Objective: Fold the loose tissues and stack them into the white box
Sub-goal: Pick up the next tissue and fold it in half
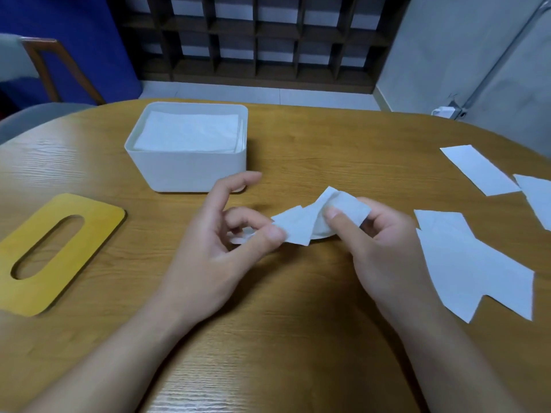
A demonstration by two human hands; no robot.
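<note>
A crumpled white tissue [301, 225] hangs just above the wooden table between both hands. My left hand [217, 248] pinches its left end between thumb and fingers, with the index finger stretched out. My right hand [384, 248] pinches its right end, thumb on top. Behind the hands stands the white box [190, 171], with a stack of folded tissues [190, 131] lying flat inside. Loose tissues lie flat on the right: a large one [474, 263] beside my right hand, a second one [480, 169] farther back, and a third [536, 201] at the frame's edge.
A yellow lid with an oval slot [56, 251] lies flat at the left of the table [298, 338]. A chair [50, 67] stands beyond the table's far left edge, and a dark lattice shelf [256, 40] is behind.
</note>
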